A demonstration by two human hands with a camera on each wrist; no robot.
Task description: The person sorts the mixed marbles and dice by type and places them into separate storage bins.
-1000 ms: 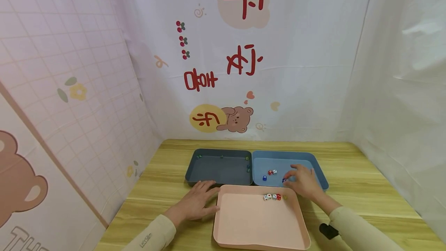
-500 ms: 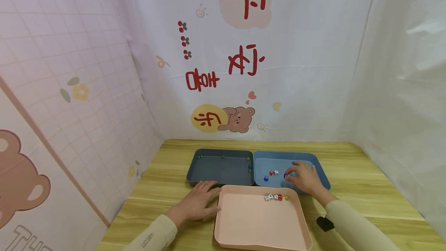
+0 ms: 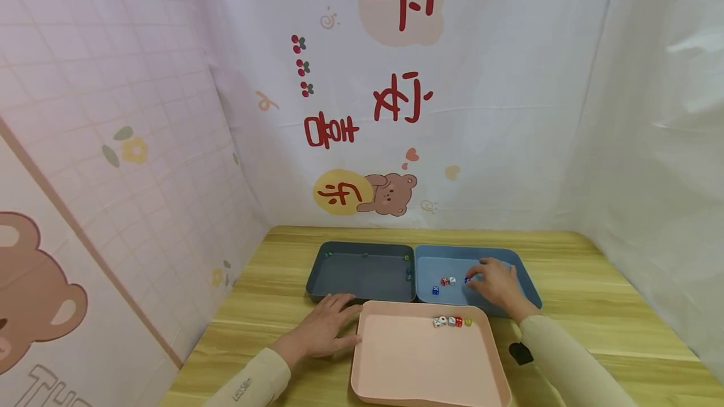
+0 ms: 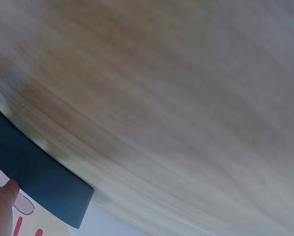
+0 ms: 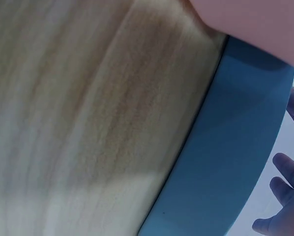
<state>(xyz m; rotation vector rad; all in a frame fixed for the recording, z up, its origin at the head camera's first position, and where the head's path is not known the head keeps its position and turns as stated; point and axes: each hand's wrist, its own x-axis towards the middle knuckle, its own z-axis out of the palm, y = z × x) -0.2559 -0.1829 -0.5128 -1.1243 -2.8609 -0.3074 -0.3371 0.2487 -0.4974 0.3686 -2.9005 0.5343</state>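
Note:
My right hand (image 3: 498, 284) reaches over the light blue tray (image 3: 523, 272). A dark blue die (image 3: 467, 280) sits between its thumb and fingertips, partly hidden by them. To the left in that tray lie another blue die (image 3: 435, 291), a red die (image 3: 444, 281) and a white die (image 3: 452, 281). My left hand (image 3: 325, 328) lies flat beside the pink tray (image 3: 421, 363), fingers spread, fingertips at the dark grey tray's near edge and thumb at the pink rim. Fingers of the right hand (image 5: 287, 191) show beyond the blue wall in the right wrist view.
Along the pink tray's far side are white dice (image 3: 440, 321), a red die (image 3: 459, 322) and a yellow die (image 3: 467, 322). Several small green dice lie at the edges of the dark grey tray (image 3: 362, 278). The wooden table (image 3: 611, 313) is bounded by white printed curtains.
My right hand has shifted slightly forward inside the blue tray, and the dark blue die has moved away with it. The left hand keeps its place; the whole view has drifted a little.

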